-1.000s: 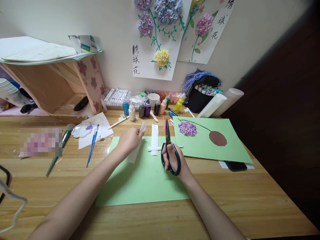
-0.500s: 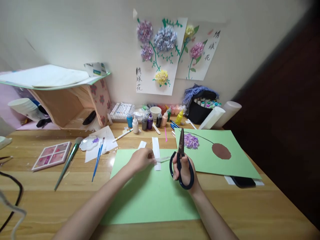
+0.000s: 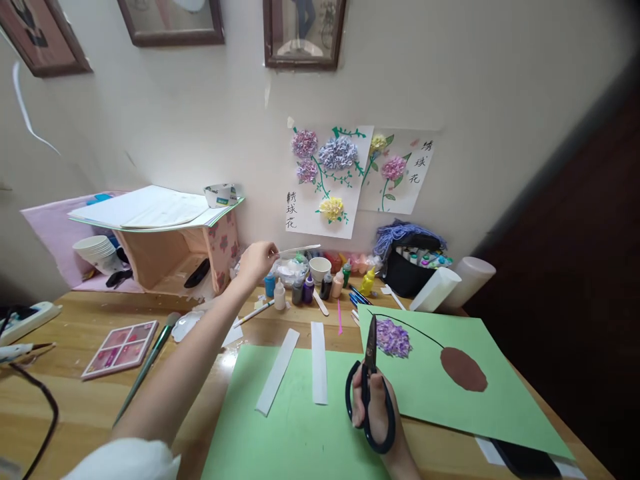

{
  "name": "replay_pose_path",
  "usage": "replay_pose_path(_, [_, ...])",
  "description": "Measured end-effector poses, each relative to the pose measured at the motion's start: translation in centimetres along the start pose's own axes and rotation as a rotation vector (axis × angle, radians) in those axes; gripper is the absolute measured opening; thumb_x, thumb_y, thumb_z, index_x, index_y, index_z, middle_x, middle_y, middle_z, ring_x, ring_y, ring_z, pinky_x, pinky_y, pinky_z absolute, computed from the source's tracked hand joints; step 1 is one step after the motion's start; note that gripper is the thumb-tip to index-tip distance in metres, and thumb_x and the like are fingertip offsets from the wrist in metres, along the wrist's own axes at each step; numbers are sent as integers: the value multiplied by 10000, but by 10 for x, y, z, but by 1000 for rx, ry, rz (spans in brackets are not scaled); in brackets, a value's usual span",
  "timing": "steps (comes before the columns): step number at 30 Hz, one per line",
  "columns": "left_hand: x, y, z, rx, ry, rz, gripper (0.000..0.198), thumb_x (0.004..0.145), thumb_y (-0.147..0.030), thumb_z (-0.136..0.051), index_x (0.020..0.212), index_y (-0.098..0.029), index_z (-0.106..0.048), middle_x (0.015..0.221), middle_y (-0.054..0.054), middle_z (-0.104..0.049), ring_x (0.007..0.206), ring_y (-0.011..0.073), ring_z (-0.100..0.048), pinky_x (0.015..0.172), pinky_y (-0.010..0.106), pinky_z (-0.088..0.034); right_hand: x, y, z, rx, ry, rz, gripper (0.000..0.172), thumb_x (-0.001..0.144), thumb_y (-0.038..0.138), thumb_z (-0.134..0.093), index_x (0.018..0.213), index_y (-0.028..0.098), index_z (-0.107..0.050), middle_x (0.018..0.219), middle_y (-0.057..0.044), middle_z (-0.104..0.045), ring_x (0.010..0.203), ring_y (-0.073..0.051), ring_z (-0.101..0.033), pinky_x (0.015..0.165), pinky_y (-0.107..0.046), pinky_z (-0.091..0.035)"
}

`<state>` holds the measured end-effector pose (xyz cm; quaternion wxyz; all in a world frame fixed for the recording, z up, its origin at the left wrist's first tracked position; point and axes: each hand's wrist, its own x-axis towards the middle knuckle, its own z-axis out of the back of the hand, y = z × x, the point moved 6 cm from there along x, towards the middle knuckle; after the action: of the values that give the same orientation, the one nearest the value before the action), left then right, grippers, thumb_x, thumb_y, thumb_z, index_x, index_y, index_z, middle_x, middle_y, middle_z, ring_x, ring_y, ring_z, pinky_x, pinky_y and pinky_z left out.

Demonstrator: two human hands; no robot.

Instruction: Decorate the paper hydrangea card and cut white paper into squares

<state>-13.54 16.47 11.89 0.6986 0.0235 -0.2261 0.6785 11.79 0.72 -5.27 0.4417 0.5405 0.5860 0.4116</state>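
Observation:
My left hand (image 3: 257,260) is raised over the back of the desk, pinching a thin white paper strip (image 3: 300,249) that points right, above the row of paint bottles (image 3: 306,288). My right hand (image 3: 375,413) grips black scissors (image 3: 369,387) with the blades closed and pointing away from me. Two wider white paper strips (image 3: 319,363) lie on the green sheet (image 3: 280,433) in front of me. To the right lies another green sheet (image 3: 450,393) with a purple paper flower and a brown oval on it.
A paint palette (image 3: 120,348), brushes (image 3: 145,367) and a white cup (image 3: 320,268) lie on the wooden desk. A cardboard shelf (image 3: 165,250) stands at the back left, a black marker bag (image 3: 410,273) and white rolls (image 3: 450,287) at the back right. Flower pictures hang on the wall.
My left hand lifted the thin strip from the green sheet and carried it up toward the paint bottles. The view tilted up. My right hand kept hold of the scissors.

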Motion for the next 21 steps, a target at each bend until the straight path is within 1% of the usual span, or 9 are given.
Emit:
replay_pose_path(2, [25, 1, -10, 49, 27, 10, 108, 759, -173, -563, 804, -167, -660, 880, 99, -666, 874, 244, -596, 709, 306, -422, 1, -2, -1, -11, 14, 1, 582, 699, 779, -398, 687, 198, -432, 313, 83, -376, 247, -56, -318, 298, -172, -276])
replay_pose_path(4, [39, -2, -22, 81, 51, 11, 143, 735, -115, -564, 833, -160, -659, 910, 117, -655, 894, 261, -594, 721, 321, -427, 1, -2, -2, -36, 25, 7, 580, 700, 777, -399, 686, 198, -430, 310, 84, -373, 253, -54, -307, 308, -173, -273])
replay_pose_path(7, [34, -15, -28, 97, 31, -6, 253, 794, -106, -484, 1008, -147, -612, 1064, 150, -598, 1002, 268, -554, 781, 340, -419, -1, 2, -3, -104, 12, -4, 560, 712, 756, -413, 683, 197, -425, 318, 86, -370, 270, -56, -311, 322, -174, -263])
replay_pose_path(10, [-10, -33, -24, 68, -14, -56, 301, 877, -133, -344, 1092, -177, -551, 1128, 127, -561, 1066, 230, -515, 848, 328, -393, -1, 8, -2, -211, -57, -63, 486, 772, 674, -440, 679, 197, -417, 341, 92, -364, 296, -60, -332, 344, -176, -276])
replay_pose_path(12, [-56, -43, -25, -6, -12, -142, 269, 904, -192, -314, 1030, -183, -551, 1007, 97, -597, 978, 214, -548, 814, 314, -406, -1, 15, -1, -290, -100, -34, 438, 787, 616, -487, 689, 193, -426, 370, 89, -384, 334, -63, -363, 373, -175, -303])
replay_pose_path(13, [-81, -45, -30, -30, 39, -155, 254, 911, -232, -314, 1000, -185, -548, 961, 86, -603, 941, 214, -557, 783, 311, -416, 0, 18, -1, -311, -111, -9, 418, 789, 593, -506, 701, 192, -433, 389, 85, -400, 356, -65, -380, 389, -175, -317])
replay_pose_path(17, [-168, -24, -70, -60, 274, 22, 287, 872, -398, -412, 972, -157, -533, 954, 107, -590, 935, 261, -554, 757, 350, -427, 3, 16, -4, -239, -88, 17, 402, 777, 580, -535, 759, 185, -462, 421, 76, -440, 379, -75, -411, 391, -178, -336])
replay_pose_path(19, [-190, -13, -88, -102, 309, 102, 304, 831, -388, -485, 1016, -148, -512, 1022, 123, -566, 976, 266, -542, 776, 349, -423, 4, 9, -8, -148, -52, -8, 436, 754, 613, -536, 772, 182, -474, 415, 79, -437, 352, -77, -409, 360, -181, -335])
replay_pose_path(21, [-198, -7, -99, -196, 302, 124, 298, 813, -343, -509, 1049, -162, -492, 1052, 114, -565, 989, 253, -540, 790, 331, -413, 3, 4, -13, -48, -31, -24, 483, 722, 663, -527, 769, 186, -470, 400, 91, -413, 314, -74, -386, 324, -186, -338])
